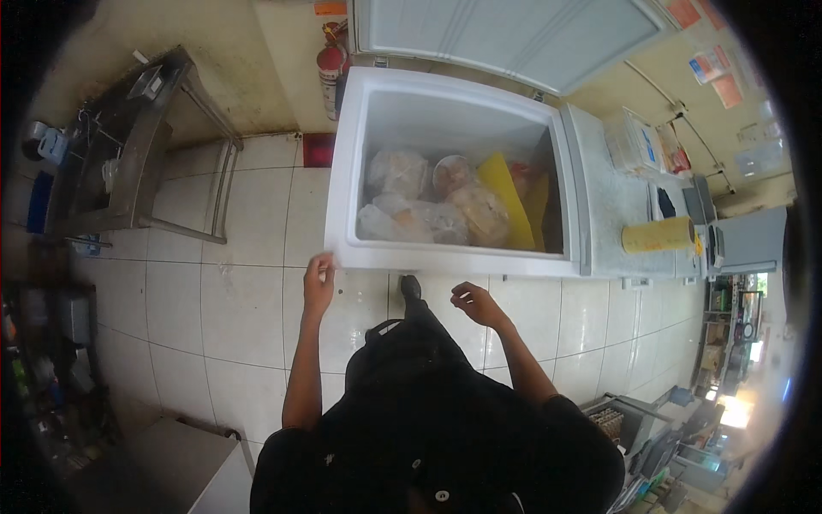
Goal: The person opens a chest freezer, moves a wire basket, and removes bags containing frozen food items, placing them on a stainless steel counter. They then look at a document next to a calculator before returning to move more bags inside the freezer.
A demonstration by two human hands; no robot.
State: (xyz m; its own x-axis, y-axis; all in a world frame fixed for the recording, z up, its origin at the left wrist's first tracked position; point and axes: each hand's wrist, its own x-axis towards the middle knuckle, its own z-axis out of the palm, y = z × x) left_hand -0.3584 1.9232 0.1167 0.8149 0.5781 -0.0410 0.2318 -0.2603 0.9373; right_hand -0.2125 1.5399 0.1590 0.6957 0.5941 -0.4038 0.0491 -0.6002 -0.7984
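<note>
A white chest freezer [443, 261] stands before me with its lid [514, 38] raised against the wall. Inside lie several clear plastic bags of frozen food [399, 173], a round bagged item [453, 173] and a pale bagged lump [480, 215]. A yellow sheet or panel [507, 199] leans at the right of the cavity. My left hand [318, 276] is at the freezer's front left corner, fingertips at the rim; whether they touch it is unclear. In front of the freezer wall hangs my right hand [478, 305], empty, with loosely bent fingers.
A fire extinguisher [331, 70] is by the wall behind the freezer's left side. A steel sink table [144, 167] stands to the left. On the neighbouring freezer [610, 193] rest a yellow roll [658, 234] and a plastic container [632, 144]. White tiles [244, 308] cover the floor.
</note>
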